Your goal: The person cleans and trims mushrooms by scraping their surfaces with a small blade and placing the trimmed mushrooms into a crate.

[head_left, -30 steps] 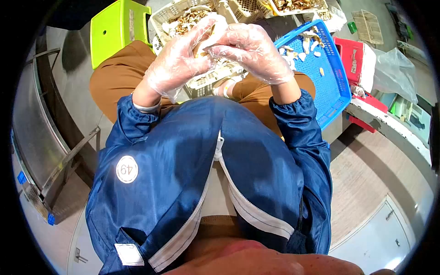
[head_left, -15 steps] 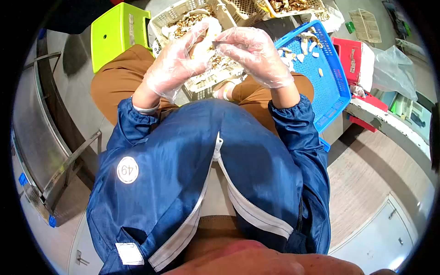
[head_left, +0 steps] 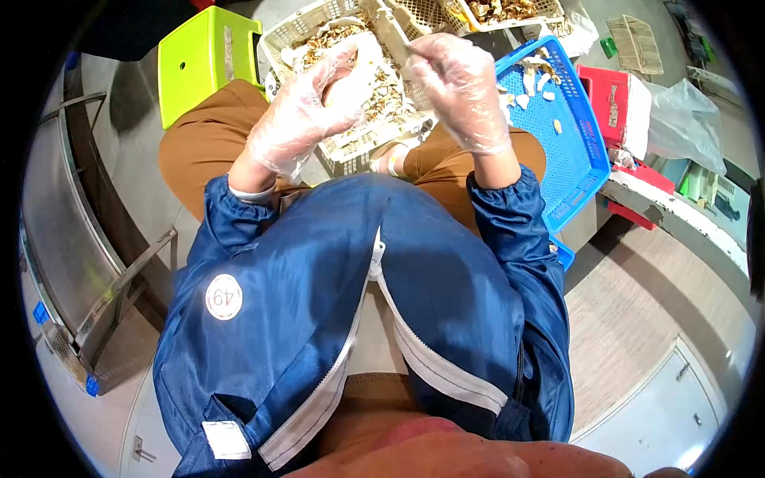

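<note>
Both hands wear clear plastic gloves. My left hand is curled round a pale, whitish piece whose kind I cannot make out, above a cream basket. My right hand is closed, its fingertips pinched on a small dark, thin object, perhaps a blade, too small to name. A gap separates the two hands. Brown and whitish pieces fill the cream basket under them. At the right, a blue basket holds several pale pieces near its far end.
A green stool stands at the upper left. Another cream crate with brown pieces is at the top. Right of the blue basket are a red stool and a clear plastic bag. A metal frame stands at the left.
My right hand has moved away from my left hand and the pale piece, upward and to the right. My left hand has stayed nearly in place.
</note>
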